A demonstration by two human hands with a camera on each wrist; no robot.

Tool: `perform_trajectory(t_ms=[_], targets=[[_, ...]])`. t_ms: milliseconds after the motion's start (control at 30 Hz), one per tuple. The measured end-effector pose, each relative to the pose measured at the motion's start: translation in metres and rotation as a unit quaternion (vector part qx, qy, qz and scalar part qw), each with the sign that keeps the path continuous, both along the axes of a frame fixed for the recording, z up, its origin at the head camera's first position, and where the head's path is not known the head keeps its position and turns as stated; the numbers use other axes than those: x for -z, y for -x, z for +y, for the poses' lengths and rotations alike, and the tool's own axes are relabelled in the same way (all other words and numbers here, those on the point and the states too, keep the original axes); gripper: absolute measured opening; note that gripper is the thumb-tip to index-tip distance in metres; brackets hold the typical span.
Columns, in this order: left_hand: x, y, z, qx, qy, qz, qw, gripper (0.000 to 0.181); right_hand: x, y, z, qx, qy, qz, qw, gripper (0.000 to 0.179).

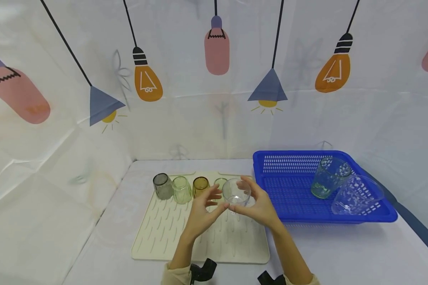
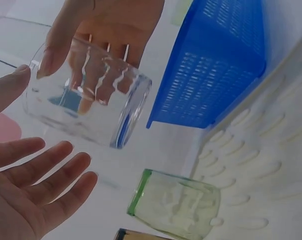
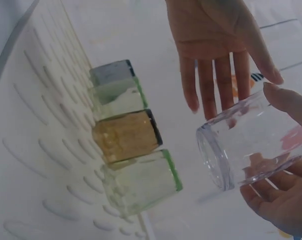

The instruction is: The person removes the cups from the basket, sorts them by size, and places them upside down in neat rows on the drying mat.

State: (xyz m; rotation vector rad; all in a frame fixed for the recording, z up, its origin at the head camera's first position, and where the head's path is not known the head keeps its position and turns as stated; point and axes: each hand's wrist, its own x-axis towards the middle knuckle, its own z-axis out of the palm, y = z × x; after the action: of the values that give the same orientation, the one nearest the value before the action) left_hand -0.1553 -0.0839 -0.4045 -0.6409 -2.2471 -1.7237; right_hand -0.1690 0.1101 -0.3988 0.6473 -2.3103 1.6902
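A clear drinking glass (image 1: pixel 236 194) is held above the draining mat (image 1: pixel 164 233), between both hands. My right hand (image 1: pixel 260 204) grips it, thumb on one side and fingers round the other. My left hand (image 1: pixel 204 215) is beside it, fingers spread and fairly straight, the thumb tip right at the glass. In the right wrist view the glass (image 3: pixel 256 140) lies tilted in the right hand's grasp. Along the mat's back edge stand a grey glass (image 1: pixel 164 187), a light green glass (image 1: pixel 182 190), an amber glass (image 1: pixel 200 185) and another green glass (image 3: pixel 141 182), partly hidden in the head view.
A blue plastic basket (image 1: pixel 321 218) sits at the right, overlapping the mat's back right corner in the head view. Inside it lean a greenish glass (image 1: pixel 329 178) and a clear glass (image 1: pixel 356 196). A white curtain (image 1: pixel 185 126) printed with lamps hangs behind the table.
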Motion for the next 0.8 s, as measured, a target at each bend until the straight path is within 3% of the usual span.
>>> perform_trajectory(t_ms=[267, 567, 800], targets=[[-0.002, 0.000, 0.007, 0.011, 0.012, 0.007, 0.9998, 0.060, 0.005, -0.002, -0.004, -0.004, 0.006, 0.010, 0.9999, 0.077], [-0.006, -0.004, 0.012, -0.022, 0.045, -0.012, 0.9987, 0.065, 0.011, -0.004, -0.013, 0.016, 0.010, 0.020, 0.9996, 0.076], [-0.010, -0.005, 0.014, -0.044, 0.049, -0.024, 0.9975, 0.077, 0.013, -0.005, -0.023, 0.044, -0.014, 0.065, 0.9968, 0.080]])
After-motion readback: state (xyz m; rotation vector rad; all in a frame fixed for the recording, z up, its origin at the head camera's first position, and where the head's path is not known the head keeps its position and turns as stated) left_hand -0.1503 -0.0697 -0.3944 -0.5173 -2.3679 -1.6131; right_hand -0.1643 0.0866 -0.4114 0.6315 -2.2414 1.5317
